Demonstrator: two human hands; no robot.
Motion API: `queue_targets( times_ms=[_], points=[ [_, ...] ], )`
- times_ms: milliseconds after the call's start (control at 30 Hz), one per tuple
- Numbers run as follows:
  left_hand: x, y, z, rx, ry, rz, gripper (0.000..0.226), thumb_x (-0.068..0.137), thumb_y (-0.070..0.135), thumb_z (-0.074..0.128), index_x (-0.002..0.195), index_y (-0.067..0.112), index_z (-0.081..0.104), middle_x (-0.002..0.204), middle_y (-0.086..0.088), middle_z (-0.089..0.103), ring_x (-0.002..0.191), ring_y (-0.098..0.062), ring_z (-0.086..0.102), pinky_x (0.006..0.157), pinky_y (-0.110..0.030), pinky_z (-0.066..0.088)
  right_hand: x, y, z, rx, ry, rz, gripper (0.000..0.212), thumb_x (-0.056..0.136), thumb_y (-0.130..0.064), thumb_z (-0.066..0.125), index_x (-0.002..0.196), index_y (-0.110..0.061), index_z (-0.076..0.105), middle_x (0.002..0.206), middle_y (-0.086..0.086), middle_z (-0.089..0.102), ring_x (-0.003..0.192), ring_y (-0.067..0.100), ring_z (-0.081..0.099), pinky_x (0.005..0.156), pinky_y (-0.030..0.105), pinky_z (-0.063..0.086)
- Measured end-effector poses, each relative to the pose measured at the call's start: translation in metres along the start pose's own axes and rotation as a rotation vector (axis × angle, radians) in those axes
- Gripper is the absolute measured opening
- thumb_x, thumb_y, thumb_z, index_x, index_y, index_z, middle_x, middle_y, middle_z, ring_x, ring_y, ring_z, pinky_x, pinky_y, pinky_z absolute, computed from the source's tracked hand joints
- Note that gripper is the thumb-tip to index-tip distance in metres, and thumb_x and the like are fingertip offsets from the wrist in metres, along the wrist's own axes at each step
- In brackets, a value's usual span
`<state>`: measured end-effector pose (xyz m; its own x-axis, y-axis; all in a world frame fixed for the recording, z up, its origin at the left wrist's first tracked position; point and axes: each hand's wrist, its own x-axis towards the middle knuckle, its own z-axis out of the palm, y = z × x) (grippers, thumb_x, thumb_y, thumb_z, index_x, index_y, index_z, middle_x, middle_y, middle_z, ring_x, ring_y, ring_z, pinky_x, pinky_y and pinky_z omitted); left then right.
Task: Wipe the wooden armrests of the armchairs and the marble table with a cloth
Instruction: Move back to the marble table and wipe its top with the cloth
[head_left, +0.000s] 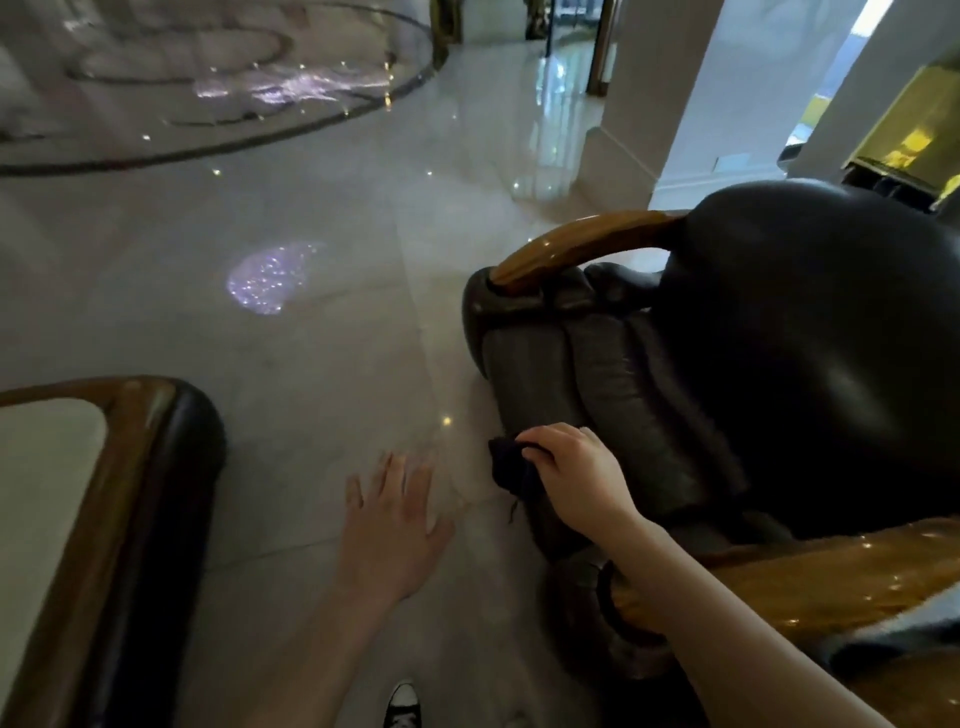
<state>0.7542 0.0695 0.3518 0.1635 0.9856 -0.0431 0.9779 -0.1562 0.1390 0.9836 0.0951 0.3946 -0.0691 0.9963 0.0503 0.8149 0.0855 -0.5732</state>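
Cloth, dark and bunched up, sits in the person's right hand, whose fingers are curled tight around it; a loose thread hangs below. That hand presses the wad against the front edge of the dark leather seat of the armchair on the right, low down near the floor. The nearer wooden armrest lies just under and behind the right forearm, glossy brown with specks of light on it. The farther armrest curves along the other side of the chair, well apart from the cloth, and meets the rounded black backrest.

The left hand hangs out over the polished stone floor between the two pieces of furniture, fingers spread and relaxed, gripping nothing and touching nothing that I can see.

At the lower left stands the marble table, a pale slab set in a brown wooden frame with a dark rounded outer edge, well clear of both hands. A black and white sneaker shows at the bottom edge. Sparkling patches of light reflect in the floor, and a pale column rises behind the chair.
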Motion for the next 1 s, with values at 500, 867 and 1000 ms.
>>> queue_targets(
  times_ms=[500, 867, 1000],
  points=[
    [-0.111, -0.127, -0.026, -0.021, 0.003, -0.376, 0.068, 0.095, 0.060, 0.018, 0.153, 0.027, 0.008, 0.162, -0.005, 0.014, 0.150, -0.024, 0.004, 0.119, -0.054, 0.004, 0.015, -0.136, 0.089, -0.006, -0.175, -0.328, 0.025, 0.100, -0.024, 0.050, 0.116, -0.027, 0.069, 0.107, -0.006, 0.069, 0.096, 0.020, 0.057, 0.085, 0.035, 0.044],
    [-0.216, -0.274, -0.042, -0.112, 0.055, -0.554, 0.069, 0.092, 0.059, 0.018, 0.153, 0.029, 0.010, 0.164, -0.002, 0.010, 0.150, -0.022, 0.000, 0.119, -0.053, 0.000, -0.019, -0.287, 0.189, -0.004, -0.265, -0.464, 0.024, 0.099, -0.024, 0.051, 0.112, -0.030, 0.070, 0.104, -0.008, 0.067, 0.092, 0.015, 0.056, 0.077, 0.026, 0.042],
    [-0.251, -0.320, -0.048, -0.077, 0.063, -0.643, 0.068, 0.095, 0.061, 0.020, 0.154, 0.030, 0.008, 0.164, -0.002, 0.009, 0.150, -0.021, 0.002, 0.119, -0.051, 0.000, -0.027, -0.335, 0.224, 0.023, -0.330, -0.506, 0.025, 0.100, -0.023, 0.049, 0.110, -0.031, 0.070, 0.104, -0.009, 0.066, 0.095, 0.013, 0.056, 0.079, 0.028, 0.046]
  ],
)
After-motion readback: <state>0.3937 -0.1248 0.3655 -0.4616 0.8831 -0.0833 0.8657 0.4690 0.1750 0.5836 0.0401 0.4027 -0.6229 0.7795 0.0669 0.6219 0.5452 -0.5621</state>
